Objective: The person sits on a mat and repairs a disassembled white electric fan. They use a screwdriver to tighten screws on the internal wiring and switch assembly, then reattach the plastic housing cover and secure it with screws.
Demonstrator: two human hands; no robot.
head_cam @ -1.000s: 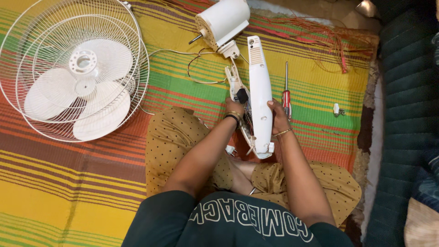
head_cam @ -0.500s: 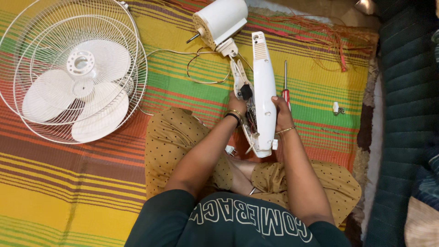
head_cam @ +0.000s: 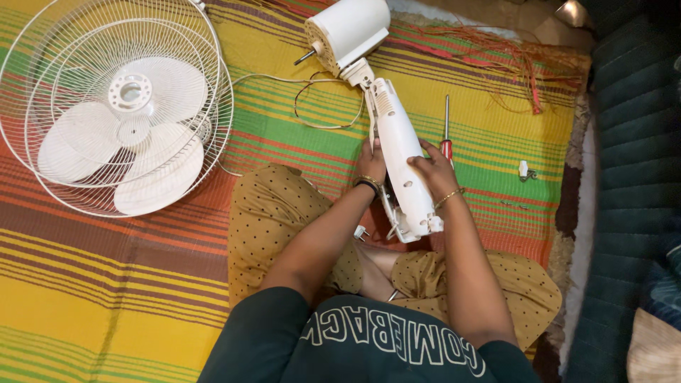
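I sit cross-legged on a striped mat with a white fan body [head_cam: 403,152] lying lengthwise in front of me. My left hand [head_cam: 371,164] grips its left side and my right hand [head_cam: 434,169] grips its right side, pressing the long white cover onto it. The round white motor housing [head_cam: 347,32] with its shaft is joined to the far end. A red-handled screwdriver [head_cam: 446,135] lies on the mat just right of my right hand. A white power cord [head_cam: 312,106] loops beside the body, and its plug [head_cam: 362,232] rests by my knee.
A white wire fan guard [head_cam: 113,106] with the three-blade propeller [head_cam: 128,142] in it lies at the left. A small white part [head_cam: 523,170] sits on the mat at the right. Orange fringe [head_cam: 511,64] edges the mat; dark green cushioning [head_cam: 631,177] runs along the right.
The white cover, held up on edge with the dark inner parts showing, has been turned down flat over the fan body. Both hands stay on its sides.
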